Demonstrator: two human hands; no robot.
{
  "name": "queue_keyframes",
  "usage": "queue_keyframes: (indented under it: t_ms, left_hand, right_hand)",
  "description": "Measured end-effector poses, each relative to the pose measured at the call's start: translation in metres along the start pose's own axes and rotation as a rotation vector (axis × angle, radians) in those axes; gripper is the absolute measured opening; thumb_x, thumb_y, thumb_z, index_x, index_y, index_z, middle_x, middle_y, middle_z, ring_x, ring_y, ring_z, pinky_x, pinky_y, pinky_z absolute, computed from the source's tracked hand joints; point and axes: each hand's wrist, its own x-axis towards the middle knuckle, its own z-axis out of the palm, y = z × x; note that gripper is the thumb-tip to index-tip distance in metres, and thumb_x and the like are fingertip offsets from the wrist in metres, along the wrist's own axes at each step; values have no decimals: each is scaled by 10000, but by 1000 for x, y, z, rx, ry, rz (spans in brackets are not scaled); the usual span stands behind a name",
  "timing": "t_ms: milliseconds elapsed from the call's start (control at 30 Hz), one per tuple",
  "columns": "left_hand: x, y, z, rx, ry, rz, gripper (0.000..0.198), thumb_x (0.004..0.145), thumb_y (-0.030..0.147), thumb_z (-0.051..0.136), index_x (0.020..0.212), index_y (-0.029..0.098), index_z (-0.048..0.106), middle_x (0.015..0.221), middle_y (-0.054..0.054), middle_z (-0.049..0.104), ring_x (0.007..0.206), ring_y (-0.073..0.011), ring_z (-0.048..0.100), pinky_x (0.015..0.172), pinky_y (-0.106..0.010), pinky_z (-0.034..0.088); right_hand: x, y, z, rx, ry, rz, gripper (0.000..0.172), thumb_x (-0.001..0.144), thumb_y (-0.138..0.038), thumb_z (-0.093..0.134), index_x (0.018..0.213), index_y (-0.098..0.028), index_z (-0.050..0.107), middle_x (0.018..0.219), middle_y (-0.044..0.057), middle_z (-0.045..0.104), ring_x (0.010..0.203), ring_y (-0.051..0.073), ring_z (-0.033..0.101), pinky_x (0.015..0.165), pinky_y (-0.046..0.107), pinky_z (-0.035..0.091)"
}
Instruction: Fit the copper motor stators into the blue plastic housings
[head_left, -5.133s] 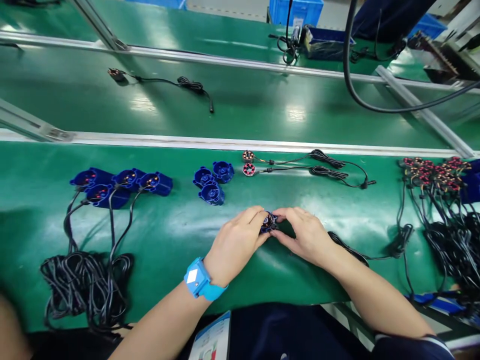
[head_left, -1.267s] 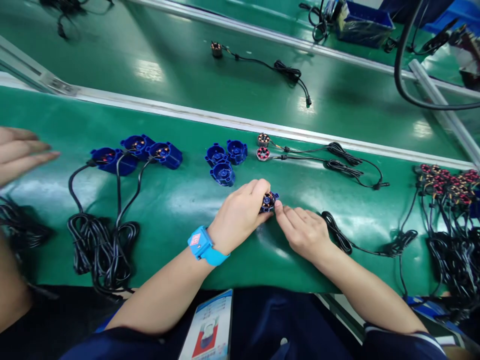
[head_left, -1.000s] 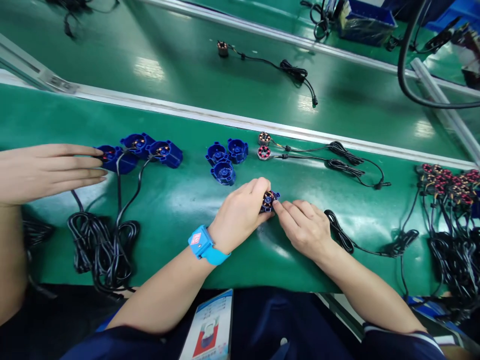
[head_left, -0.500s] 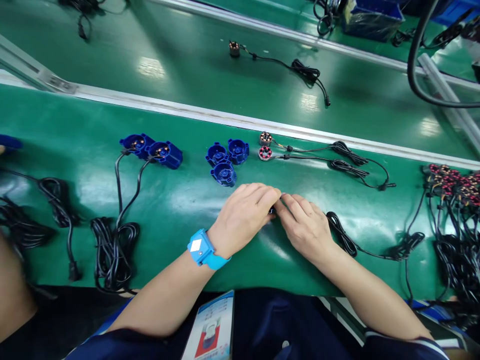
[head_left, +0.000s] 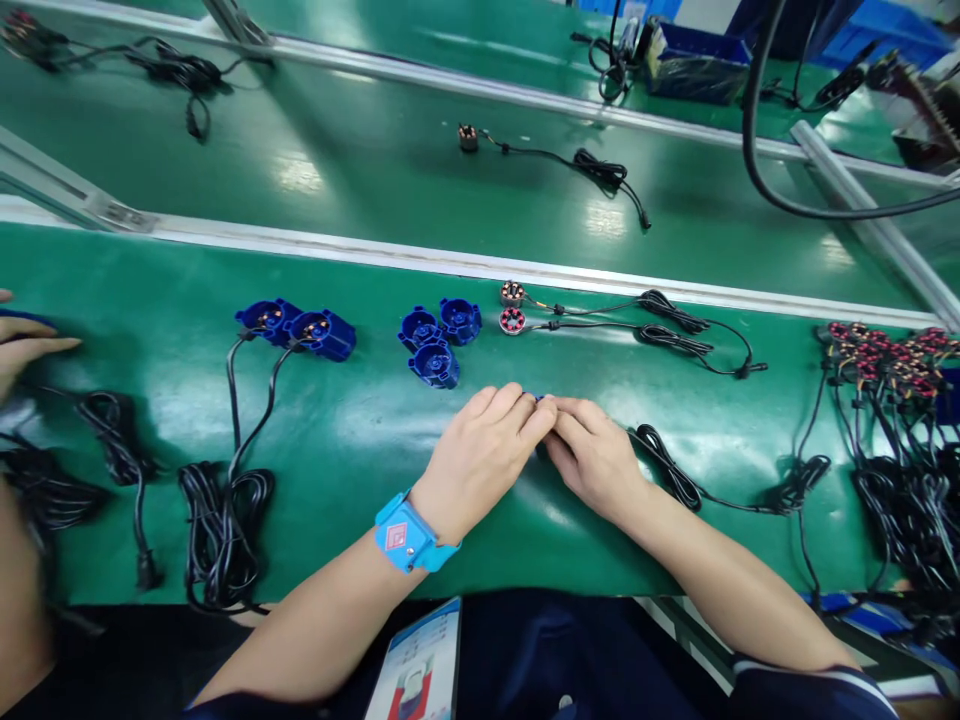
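Note:
My left hand (head_left: 484,450), with a blue wrist strap (head_left: 409,532), and my right hand (head_left: 592,455) meet on the green belt (head_left: 360,420). Both are closed over a small blue housing with a coil, now almost fully hidden under the fingers. Its black cable (head_left: 671,480) trails off to the right. Three empty blue housings (head_left: 431,340) lie just beyond my left hand. Two bare coil stators with cables (head_left: 512,307) lie behind my hands.
Two assembled blue housings (head_left: 300,328) with coiled black cables (head_left: 221,520) lie at left. Another person's hand (head_left: 22,340) reaches in at the far left edge. A heap of coils and cables (head_left: 900,420) fills the right. A metal rail (head_left: 450,265) borders the belt's far side.
My fingers have closed fully over the housing, hiding it. The other person took one assembled housing and its cable away to the left, leaving two. The view shifted slightly.

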Motion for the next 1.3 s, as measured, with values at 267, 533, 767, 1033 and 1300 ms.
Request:
queue_keyframes:
  t_ms: [267,533,767,1033,1300]
  left_hand:
    - [-8,16,-1,148,-57,12,395,947,63,403,1315,82,546,1232,-154,667,1157,-274,619,957,-394,520]
    - [-6,20,-8,83,-164,-55,409,943,73,432,1340,91,529,1295,-169,630,1202,-309,596,979,-448,509]
    - [-1,10,-6,-10,-137,-67,284,973,99,451,1231,87,569,1158,-138,667,1095,-270,615,937,-412,495]
    - [-4,-18,-12,-286,-33,-289,432,838,225,770,1189,186,521,1243,-110,620,1113,-286,571,870,-398,460]
    - [-4,-24,-11,-306,-122,-383,480,796,288,824,1112,182,479,1044,-57,665,944,-259,624,807,-364,458]
  right_hand:
    - [-6,4,7,209,118,101,230,945,-203,597,1107,-220,435,1108,129,710,986,217,726,785,345,628]
    - [-3,1,6,228,125,117,259,934,-191,594,1121,-231,418,1117,126,714,995,220,731,789,350,629]
    - [-4,0,6,197,104,123,273,929,-206,604,1134,-218,423,1124,134,717,1011,225,727,792,344,606]
    - [-6,-2,0,161,29,109,306,902,-268,668,1097,-214,438,1231,139,694,1070,233,691,854,379,543]
    - [1,0,-23,93,-111,73,347,912,-306,671,1165,-210,454,1310,122,645,1190,245,617,943,417,482]
